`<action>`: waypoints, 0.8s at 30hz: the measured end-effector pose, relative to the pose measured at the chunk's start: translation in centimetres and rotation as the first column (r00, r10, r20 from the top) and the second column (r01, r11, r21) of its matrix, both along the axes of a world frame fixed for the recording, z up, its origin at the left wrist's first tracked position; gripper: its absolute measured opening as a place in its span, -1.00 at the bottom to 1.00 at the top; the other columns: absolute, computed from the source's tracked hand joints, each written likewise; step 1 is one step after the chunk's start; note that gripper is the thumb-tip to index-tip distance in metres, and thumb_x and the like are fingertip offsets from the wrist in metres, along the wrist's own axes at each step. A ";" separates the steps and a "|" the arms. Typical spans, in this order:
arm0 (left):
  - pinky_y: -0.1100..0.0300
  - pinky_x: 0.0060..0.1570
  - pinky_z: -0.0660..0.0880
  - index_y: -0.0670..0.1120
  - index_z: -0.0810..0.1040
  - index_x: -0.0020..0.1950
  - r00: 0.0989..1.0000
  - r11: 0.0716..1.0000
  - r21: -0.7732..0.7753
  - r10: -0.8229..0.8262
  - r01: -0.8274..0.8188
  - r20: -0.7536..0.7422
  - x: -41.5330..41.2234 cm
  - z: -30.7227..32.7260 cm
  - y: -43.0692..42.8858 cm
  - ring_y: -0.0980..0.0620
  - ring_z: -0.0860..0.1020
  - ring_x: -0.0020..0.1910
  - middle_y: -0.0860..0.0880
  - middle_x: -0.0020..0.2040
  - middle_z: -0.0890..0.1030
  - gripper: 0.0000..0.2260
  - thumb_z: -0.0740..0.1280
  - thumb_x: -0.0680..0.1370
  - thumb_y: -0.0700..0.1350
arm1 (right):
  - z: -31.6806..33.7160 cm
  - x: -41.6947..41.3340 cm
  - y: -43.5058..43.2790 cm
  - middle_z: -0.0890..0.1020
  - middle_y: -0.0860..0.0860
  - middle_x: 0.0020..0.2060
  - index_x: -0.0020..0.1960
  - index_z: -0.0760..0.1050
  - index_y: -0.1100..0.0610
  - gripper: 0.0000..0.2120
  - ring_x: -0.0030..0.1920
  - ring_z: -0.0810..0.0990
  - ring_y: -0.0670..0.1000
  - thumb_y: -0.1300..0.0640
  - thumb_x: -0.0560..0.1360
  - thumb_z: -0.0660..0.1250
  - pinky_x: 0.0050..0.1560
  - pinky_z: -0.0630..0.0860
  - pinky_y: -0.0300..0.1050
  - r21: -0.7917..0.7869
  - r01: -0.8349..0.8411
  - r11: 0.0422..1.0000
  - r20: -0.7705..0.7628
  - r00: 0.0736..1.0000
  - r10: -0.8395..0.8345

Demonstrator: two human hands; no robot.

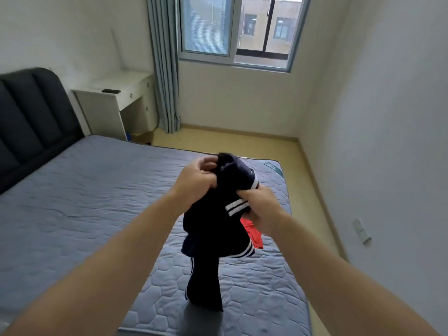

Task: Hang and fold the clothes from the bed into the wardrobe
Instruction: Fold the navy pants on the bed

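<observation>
At the far left a dark padded headboard (pixel 31 112) stands against the wall at the head of the bed (pixel 72 202), whose quilted grey-blue cover runs from the far left to the near right. Just right of the headboard, against the far wall, is a white worktop (pixel 135 81) with a small flat dark object (pixel 111 91) lying on it. A grey-blue curtain (pixel 164 76) hangs beside it, at the left edge of the window (pixel 235 30).

Above the middle of the bed, the left hand (pixel 196 183) grips the upper end of a dark garment (pixel 213 226), its fingers (pixel 206 163) curled tightly into the bunched cloth. The garment has white stripes and hangs in a crumpled column from both hands down toward the near part of the mattress. Whether its lowest fold touches the cover I cannot tell.

The right hand (pixel 264 209) holds the same garment just right of the left, fingers (pixel 244 194) pinched narrow on a striped edge. Partly hidden behind this hand, a red garment (pixel 253 232) lies on the bed near its right edge. Further right is pale floor (pixel 310 190), and a wall socket (pixel 361 230) sits low on the right wall.
</observation>
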State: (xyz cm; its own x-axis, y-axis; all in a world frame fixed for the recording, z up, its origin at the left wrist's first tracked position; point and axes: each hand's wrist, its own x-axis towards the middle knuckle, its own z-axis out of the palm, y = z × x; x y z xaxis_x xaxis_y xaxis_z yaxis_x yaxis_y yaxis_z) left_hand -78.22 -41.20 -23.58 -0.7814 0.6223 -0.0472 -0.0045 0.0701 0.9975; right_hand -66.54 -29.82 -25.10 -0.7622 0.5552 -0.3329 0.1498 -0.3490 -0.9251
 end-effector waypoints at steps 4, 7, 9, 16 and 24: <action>0.22 -0.37 0.51 -0.10 0.51 0.22 0.979 0.970 -0.154 -0.169 0.186 0.115 0.0 -3.8 -3.3 -0.03 0.58 -0.10 -0.17 0.13 0.57 -0.43 0.31 0.20 -0.36 | 1.1 -0.8 0.7 0.58 0.12 -0.49 -0.09 0.46 0.26 -0.88 -0.54 0.56 0.01 0.33 0.60 0.20 -0.51 0.51 -0.20 -0.246 0.087 0.965 -0.050 0.993 -0.102; 0.22 -0.17 0.59 0.02 0.50 0.20 0.945 0.932 -0.173 -0.300 0.319 0.129 1.1 -6.2 -4.1 0.03 0.65 -0.05 -0.12 0.15 0.59 -0.47 0.46 0.34 -0.41 | 1.2 -1.0 1.0 0.41 0.02 -0.54 -0.19 0.33 0.19 -0.79 -0.63 0.40 -0.09 0.33 0.62 0.13 -0.64 0.35 -0.29 -0.479 0.065 0.875 -0.125 0.982 -0.142; 0.21 -0.07 0.60 0.04 0.53 0.13 0.970 0.965 -0.124 -0.217 0.230 0.110 1.9 -7.0 -3.7 0.08 0.65 -0.06 -0.09 0.13 0.63 -0.65 0.40 0.51 -0.37 | 1.0 -1.0 0.9 0.40 0.03 -0.55 -0.22 0.30 0.18 -0.75 -0.64 0.39 -0.08 0.33 0.64 0.11 -0.65 0.35 -0.28 -0.501 0.052 0.864 -0.123 0.984 -0.131; 0.27 -0.26 0.52 -0.12 0.57 0.03 0.918 0.964 0.180 -0.243 0.193 0.314 2.1 -5.7 -2.8 0.08 0.64 -0.22 0.00 -0.17 0.65 -0.72 0.36 0.43 0.02 | 0.8 -0.4 1.7 0.46 0.06 -0.57 -0.14 0.32 0.17 -0.83 -0.60 0.41 -0.02 0.29 0.63 0.13 -0.56 0.41 -0.20 -0.229 0.117 0.966 0.034 0.993 -0.112; 0.14 0.04 0.56 0.21 0.55 0.07 0.949 0.971 -0.134 -0.226 0.200 -0.220 2.8 -7.7 -1.1 0.02 0.63 0.02 0.12 -0.07 0.67 -0.62 0.44 0.42 -0.24 | 0.8 0.3 2.7 0.58 0.19 -0.33 0.05 0.49 0.25 -0.79 -0.38 0.55 0.13 0.20 0.63 0.10 -0.21 0.53 -0.08 -0.137 0.108 0.985 0.119 0.989 -0.092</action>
State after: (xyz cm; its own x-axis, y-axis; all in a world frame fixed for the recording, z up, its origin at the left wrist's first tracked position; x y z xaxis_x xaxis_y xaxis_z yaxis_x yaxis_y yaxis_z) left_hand -75.41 -42.28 -31.26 -0.6289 0.7763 0.0426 0.2527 0.1523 0.9555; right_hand -66.29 -27.12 -24.29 -0.6588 0.5674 -0.4941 0.2068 -0.4948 -0.8440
